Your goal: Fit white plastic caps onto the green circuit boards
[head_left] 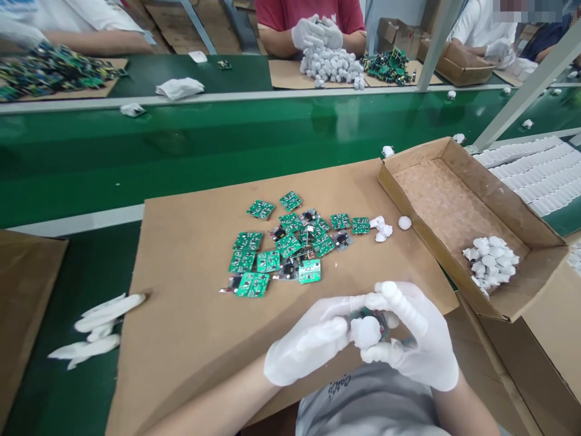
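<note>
Both of my hands wear white gloves and meet in front of my body, above the lower edge of the cardboard sheet (190, 339). Between them sits a small circuit board with a white rounded cap (365, 333), the board mostly hidden by fingers. My left hand (308, 342) closes on its left side with fingers together. From the right, my right hand (417, 336) curls thumb and fingers around it. Farther up the sheet, several green circuit boards (288, 245) lie loosely spread, some overlapping. Beside them are crumpled white pieces (381, 229) and a white round cap (405, 223).
An open cardboard box (454, 181) at right holds a heap of white pieces (492, 260). White gloves (109, 312) lie at left. Beyond runs a green conveyor belt (204, 136); people work across it. A slanted metal post (526, 91) rises behind the box.
</note>
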The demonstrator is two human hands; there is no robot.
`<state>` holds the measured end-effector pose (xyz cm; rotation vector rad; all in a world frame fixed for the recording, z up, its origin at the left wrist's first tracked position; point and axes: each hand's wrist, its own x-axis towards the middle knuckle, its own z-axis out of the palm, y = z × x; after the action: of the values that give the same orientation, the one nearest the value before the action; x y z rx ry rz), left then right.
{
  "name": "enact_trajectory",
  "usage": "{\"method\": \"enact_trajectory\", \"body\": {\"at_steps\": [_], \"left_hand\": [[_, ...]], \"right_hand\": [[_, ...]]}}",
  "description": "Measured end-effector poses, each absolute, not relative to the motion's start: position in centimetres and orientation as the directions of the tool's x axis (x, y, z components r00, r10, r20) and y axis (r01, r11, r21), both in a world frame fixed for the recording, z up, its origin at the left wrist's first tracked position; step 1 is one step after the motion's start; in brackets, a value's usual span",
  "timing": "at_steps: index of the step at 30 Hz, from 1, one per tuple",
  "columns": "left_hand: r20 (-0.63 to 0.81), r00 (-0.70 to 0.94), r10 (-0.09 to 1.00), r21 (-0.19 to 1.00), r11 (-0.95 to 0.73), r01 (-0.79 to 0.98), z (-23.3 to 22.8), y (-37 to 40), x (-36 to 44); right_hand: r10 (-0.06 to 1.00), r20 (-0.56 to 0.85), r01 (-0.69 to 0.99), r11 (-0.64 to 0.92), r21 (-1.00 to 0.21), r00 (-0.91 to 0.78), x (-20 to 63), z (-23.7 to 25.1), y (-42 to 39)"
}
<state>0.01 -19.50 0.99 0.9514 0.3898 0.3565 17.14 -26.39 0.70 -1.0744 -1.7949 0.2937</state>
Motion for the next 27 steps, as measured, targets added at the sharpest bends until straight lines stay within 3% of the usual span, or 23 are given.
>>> {"method": "enact_trajectory", "body": {"at_steps": [5, 9, 14, 18, 22, 25, 27], "left_hand": [[-0.262, 0.788, 0.557, 0.909, 0.416, 0.008, 1.5, -20.0, 0.4], [-0.344, 0.671, 0.657, 0.915, 0.395, 0.082, 1.8, -20.4, 0.7], [-0.297, 0.715, 0.633, 0.9, 0.436, -0.013, 0.6, -20.4, 0.4], [-0.21, 0.768, 0.605, 0.886, 0.451, -0.113, 0.1, -20.2, 0.2], [-0.309, 0.769, 0.56, 0.886, 0.464, 0.018, 0.3, -20.2, 0.4], [-0.402, 0.707, 0.582, 0.887, 0.438, 0.144, 0.0, -20.4, 0.4], [-0.39, 0.702, 0.596, 0.896, 0.42, 0.141, -0.4, -20.5, 0.4]], "right_hand": [[0.734, 0.646, 0.575, 0.627, -0.526, -0.209, 16.7, 0.5, -25.9], [0.756, 0.623, 0.576, 0.606, -0.549, -0.201, 16.4, -0.3, -25.9], [0.802, 0.562, 0.496, 0.579, -0.647, -0.202, 16.8, -0.7, -25.8], [0.795, 0.578, 0.49, 0.583, -0.648, -0.181, 17.2, -0.9, -25.7], [0.772, 0.601, 0.51, 0.609, -0.608, -0.205, 17.2, -0.9, -25.4], [0.751, 0.604, 0.527, 0.639, -0.561, -0.267, 17.1, -0.9, -25.2], [0.756, 0.594, 0.515, 0.638, -0.573, -0.275, 17.1, -0.9, -25.2]]}}
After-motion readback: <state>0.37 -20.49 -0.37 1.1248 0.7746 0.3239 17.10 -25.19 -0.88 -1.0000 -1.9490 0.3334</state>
